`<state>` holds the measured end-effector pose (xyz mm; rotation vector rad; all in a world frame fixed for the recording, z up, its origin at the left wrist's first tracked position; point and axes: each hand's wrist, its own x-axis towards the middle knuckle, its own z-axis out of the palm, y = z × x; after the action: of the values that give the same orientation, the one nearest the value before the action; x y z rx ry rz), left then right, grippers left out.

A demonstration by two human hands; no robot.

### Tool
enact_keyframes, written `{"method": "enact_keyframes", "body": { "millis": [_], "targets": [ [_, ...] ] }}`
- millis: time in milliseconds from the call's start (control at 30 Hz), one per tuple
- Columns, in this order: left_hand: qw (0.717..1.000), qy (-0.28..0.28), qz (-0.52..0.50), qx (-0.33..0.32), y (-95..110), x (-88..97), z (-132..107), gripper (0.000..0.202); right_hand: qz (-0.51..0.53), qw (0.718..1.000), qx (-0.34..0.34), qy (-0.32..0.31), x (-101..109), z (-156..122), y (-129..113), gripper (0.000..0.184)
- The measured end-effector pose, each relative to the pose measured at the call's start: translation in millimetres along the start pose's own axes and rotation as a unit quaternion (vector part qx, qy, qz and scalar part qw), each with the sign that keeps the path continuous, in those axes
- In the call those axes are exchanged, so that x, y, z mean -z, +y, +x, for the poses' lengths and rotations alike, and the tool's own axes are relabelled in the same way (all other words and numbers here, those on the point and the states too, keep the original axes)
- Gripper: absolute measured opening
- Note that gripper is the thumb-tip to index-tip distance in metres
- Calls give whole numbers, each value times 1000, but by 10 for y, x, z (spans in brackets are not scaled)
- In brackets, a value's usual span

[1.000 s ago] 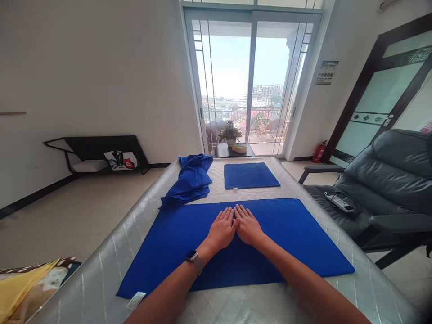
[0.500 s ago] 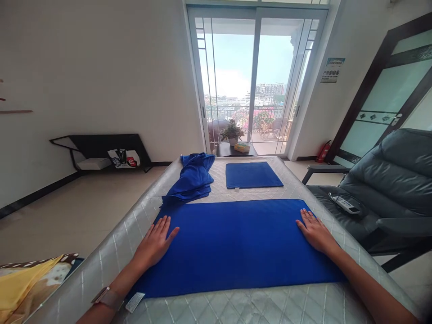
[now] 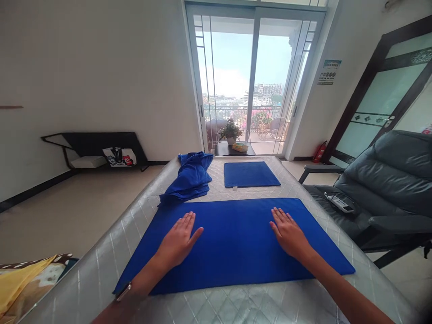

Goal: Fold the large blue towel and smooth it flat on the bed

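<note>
A blue towel [image 3: 236, 243] lies spread flat across a grey quilted mattress [image 3: 256, 306]. My left hand [image 3: 178, 240] rests palm down on the towel's left part, fingers stretched out. My right hand [image 3: 288, 231] lies flat on its right part, fingers also extended. Neither hand holds anything. Farther back a small folded blue towel [image 3: 250, 174] lies flat, and a crumpled blue towel [image 3: 189, 177] is heaped to its left.
A dark recliner chair [image 3: 381, 189] with a remote [image 3: 338, 202] on its seat stands close on the right. Glass balcony doors [image 3: 253, 81] are behind the mattress, with a small plant table [image 3: 232, 146]. A low black shelf [image 3: 94, 148] is by the left wall.
My hands slid apart from the towel's middle to its two ends, then came partway back inward. The towel stays flat.
</note>
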<state>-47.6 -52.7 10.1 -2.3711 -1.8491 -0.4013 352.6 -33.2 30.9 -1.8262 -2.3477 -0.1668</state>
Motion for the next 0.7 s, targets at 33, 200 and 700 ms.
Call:
{"method": "enact_keyframes", "body": {
  "millis": [33, 200, 700],
  "targets": [
    [999, -2, -15, -40, 274, 9, 82, 70, 28, 999, 29, -7, 5, 30, -258, 63],
    [989, -11, -57, -133, 1280, -150, 272, 68, 66, 988, 137, -41, -171, 71, -1055, 59],
    [999, -37, 24, 20, -242, -243, -689, 73, 9, 995, -84, -61, -233, -549, 593, 73]
  ]
}}
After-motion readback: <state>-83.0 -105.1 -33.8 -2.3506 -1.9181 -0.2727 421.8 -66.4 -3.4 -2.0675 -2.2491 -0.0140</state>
